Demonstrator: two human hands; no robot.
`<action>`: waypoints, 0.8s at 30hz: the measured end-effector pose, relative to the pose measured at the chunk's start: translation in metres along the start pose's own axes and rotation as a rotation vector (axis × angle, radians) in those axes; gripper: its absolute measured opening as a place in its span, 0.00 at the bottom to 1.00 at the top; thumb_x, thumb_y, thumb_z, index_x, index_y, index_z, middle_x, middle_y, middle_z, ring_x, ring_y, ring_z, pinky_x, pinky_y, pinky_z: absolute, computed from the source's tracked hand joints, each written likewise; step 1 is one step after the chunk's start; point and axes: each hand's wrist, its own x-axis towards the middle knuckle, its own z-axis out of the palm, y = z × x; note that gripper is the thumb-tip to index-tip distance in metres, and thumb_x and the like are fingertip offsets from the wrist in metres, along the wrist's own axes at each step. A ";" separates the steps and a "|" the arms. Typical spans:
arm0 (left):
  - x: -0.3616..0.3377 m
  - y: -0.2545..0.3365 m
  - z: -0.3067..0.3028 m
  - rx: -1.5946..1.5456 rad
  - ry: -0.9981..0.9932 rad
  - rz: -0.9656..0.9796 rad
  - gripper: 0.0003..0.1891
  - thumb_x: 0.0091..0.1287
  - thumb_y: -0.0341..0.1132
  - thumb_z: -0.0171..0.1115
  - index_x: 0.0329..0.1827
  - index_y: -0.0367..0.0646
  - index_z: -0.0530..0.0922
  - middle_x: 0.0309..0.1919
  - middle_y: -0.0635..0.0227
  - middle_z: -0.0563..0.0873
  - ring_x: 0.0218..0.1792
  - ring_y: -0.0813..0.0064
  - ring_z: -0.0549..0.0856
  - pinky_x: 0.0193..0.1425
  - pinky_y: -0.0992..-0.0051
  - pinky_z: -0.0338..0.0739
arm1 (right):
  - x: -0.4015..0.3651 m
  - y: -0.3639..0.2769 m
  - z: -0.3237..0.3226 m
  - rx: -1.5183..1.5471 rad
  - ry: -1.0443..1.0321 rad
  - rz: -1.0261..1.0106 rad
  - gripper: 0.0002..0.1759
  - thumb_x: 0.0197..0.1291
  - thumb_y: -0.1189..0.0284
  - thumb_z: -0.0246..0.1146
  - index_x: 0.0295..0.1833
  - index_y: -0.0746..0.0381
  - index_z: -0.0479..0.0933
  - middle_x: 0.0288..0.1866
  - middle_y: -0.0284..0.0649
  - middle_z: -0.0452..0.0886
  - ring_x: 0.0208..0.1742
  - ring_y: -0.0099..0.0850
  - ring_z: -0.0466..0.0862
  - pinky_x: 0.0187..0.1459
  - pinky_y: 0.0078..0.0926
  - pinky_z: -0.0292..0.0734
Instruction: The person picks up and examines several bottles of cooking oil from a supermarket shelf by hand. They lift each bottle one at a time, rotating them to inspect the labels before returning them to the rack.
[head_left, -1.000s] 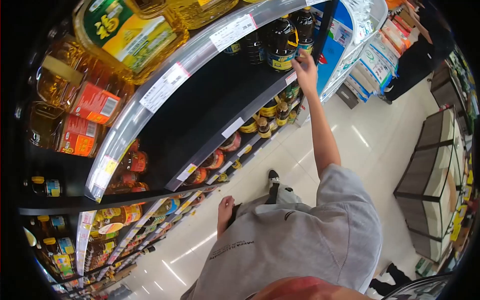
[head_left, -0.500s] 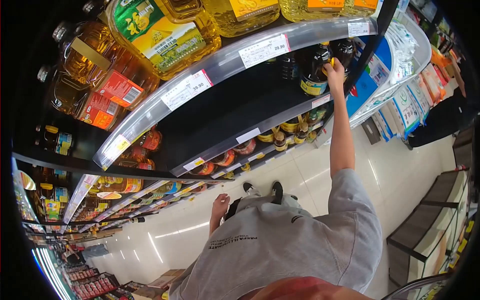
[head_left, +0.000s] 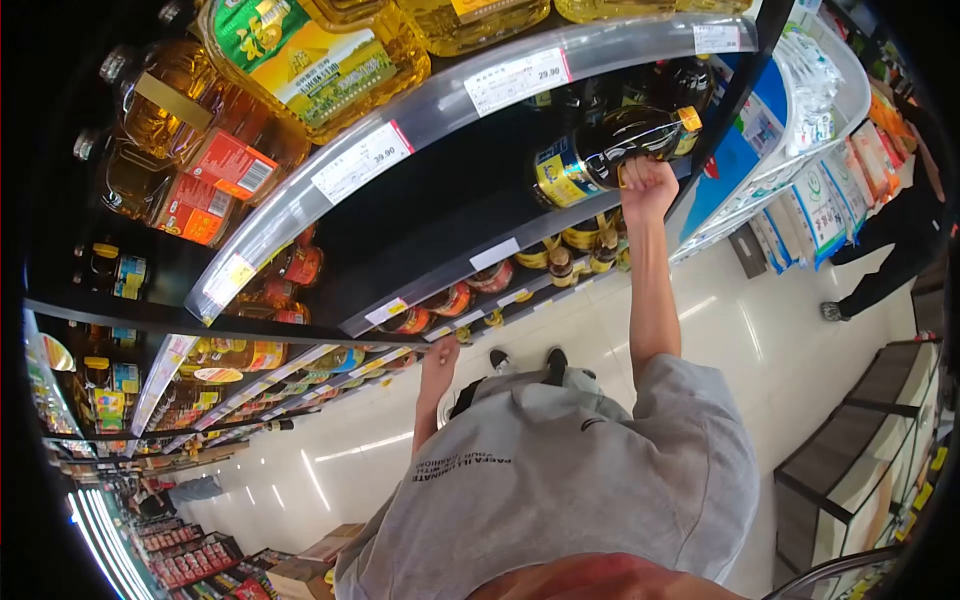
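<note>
Right hand (head_left: 648, 185): raised at arm's length, fist closed around the neck end of a dark bottle (head_left: 600, 150). Bottle lies tilted almost flat, yellow cap (head_left: 688, 118) to the right, labelled base to the left, held just in front of the middle shelf (head_left: 455, 262), off its surface.

Left hand (head_left: 440, 354): low beside the lower shelves, touching nothing; open or closed, cannot tell.

Above: price tags (head_left: 517, 80) on the shelf rail, big oil jugs (head_left: 300, 60) over them. Far right: another person (head_left: 895, 235) standing on the floor.
</note>
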 end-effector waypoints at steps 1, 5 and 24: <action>0.008 0.011 -0.004 -0.084 -0.006 -0.028 0.15 0.72 0.37 0.61 0.55 0.36 0.80 0.43 0.59 0.88 0.44 0.72 0.86 0.50 0.74 0.79 | -0.012 0.001 0.005 0.057 0.016 0.066 0.12 0.54 0.75 0.54 0.23 0.55 0.60 0.16 0.26 0.53 0.17 0.21 0.55 0.24 0.21 0.53; 0.033 0.097 -0.009 -0.257 -0.020 0.053 0.17 0.77 0.42 0.56 0.55 0.36 0.79 0.43 0.64 0.86 0.46 0.78 0.83 0.54 0.75 0.76 | -0.053 0.006 0.023 -0.010 -0.005 0.245 0.14 0.53 0.74 0.55 0.21 0.54 0.58 0.15 0.26 0.53 0.17 0.21 0.55 0.23 0.22 0.53; -0.013 0.141 0.001 -1.027 -0.126 -0.319 0.30 0.71 0.53 0.59 0.67 0.37 0.72 0.59 0.62 0.81 0.61 0.70 0.79 0.67 0.68 0.69 | -0.144 0.066 0.046 -0.056 0.177 0.858 0.18 0.57 0.75 0.58 0.22 0.51 0.57 0.17 0.23 0.53 0.15 0.18 0.52 0.16 0.19 0.45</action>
